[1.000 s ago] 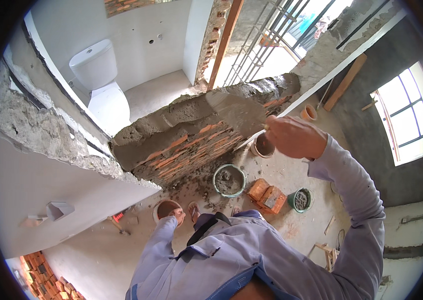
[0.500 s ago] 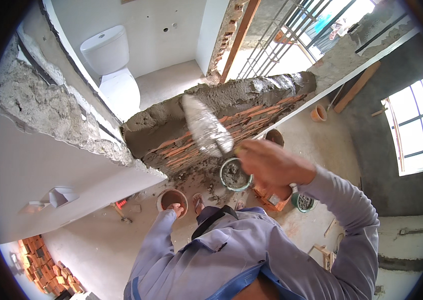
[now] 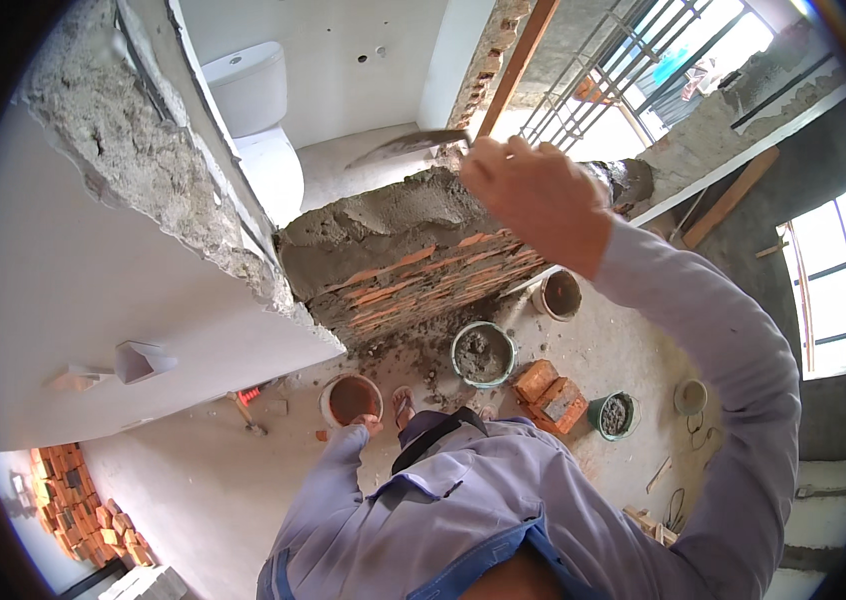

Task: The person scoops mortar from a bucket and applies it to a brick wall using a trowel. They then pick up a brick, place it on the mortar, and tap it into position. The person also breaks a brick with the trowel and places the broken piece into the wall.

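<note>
My right hand [image 3: 541,198] is closed round the handle of a trowel [image 3: 408,146], held up over the far side of a low brick wall [image 3: 433,278]. The blade is seen nearly edge-on. Wet grey mortar [image 3: 373,225] covers the top of the wall and part of its near face, where courses of orange brick show below. My left hand [image 3: 370,424] hangs low by the rim of a bucket with reddish contents [image 3: 351,400]. It is small in view, and its fingers are mostly hidden.
A bucket of mortar [image 3: 483,354] stands below the wall, with loose bricks [image 3: 550,392] and a green bucket [image 3: 611,414] to its right. A hammer [image 3: 246,412] lies at left. Beyond the wall are a toilet [image 3: 265,150] and metal bars [image 3: 603,75]. A broken wall edge [image 3: 193,215] rises at left.
My right hand has lifted the trowel from in front of the wall's near face up and away over its top. The view has shifted slightly; my left hand stays low by the bucket.
</note>
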A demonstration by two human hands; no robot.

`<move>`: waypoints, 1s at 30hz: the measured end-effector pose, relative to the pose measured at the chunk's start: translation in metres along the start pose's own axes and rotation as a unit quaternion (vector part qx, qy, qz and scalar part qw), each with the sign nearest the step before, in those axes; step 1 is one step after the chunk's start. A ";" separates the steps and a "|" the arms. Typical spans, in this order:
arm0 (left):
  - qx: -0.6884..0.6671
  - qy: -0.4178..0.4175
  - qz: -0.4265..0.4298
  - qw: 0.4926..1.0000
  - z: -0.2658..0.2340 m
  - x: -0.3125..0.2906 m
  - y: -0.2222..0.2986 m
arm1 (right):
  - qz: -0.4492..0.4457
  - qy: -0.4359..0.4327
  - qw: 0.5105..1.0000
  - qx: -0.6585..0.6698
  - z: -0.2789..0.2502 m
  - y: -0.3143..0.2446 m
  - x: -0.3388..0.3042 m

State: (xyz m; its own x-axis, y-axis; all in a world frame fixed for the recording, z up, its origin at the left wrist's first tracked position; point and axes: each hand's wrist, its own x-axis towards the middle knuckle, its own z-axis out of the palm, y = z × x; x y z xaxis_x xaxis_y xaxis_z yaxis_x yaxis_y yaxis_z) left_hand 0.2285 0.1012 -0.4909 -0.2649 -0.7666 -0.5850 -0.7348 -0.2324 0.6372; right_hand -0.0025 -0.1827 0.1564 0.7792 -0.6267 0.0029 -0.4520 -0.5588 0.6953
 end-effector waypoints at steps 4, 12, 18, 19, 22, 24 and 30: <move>0.088 -0.076 0.021 0.993 -0.008 0.025 -0.011 | -0.040 -0.047 0.998 0.005 0.013 -0.008 0.003; -0.104 0.077 0.082 0.988 0.004 0.031 -0.039 | 0.162 -0.016 0.986 0.038 0.038 0.082 -0.135; 0.476 -0.086 0.319 0.815 -0.030 0.028 -0.069 | 0.253 0.036 0.873 0.415 0.133 -0.038 -0.185; 0.395 -0.115 0.276 0.869 -0.037 0.024 -0.060 | 0.224 0.049 0.873 0.430 0.131 -0.057 -0.178; 0.175 -0.136 0.144 0.964 -0.069 0.009 -0.001 | 0.253 0.106 0.836 0.476 0.175 -0.085 -0.184; 0.018 -0.107 0.040 0.993 -0.080 0.004 0.035 | 0.301 0.101 0.820 0.476 0.208 -0.078 -0.199; 0.005 -0.175 -0.035 0.984 -0.038 -0.033 0.041 | 0.429 0.164 0.742 0.488 0.269 -0.072 -0.305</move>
State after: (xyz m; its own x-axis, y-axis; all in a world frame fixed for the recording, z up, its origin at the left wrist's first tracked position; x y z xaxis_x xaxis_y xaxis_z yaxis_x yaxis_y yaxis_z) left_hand 0.2309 0.0942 -0.4267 -0.4112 -0.4958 -0.7649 -0.7639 -0.2704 0.5859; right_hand -0.3242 -0.0972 -0.0877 0.0145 -0.9030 0.4294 -0.8174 -0.2581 -0.5151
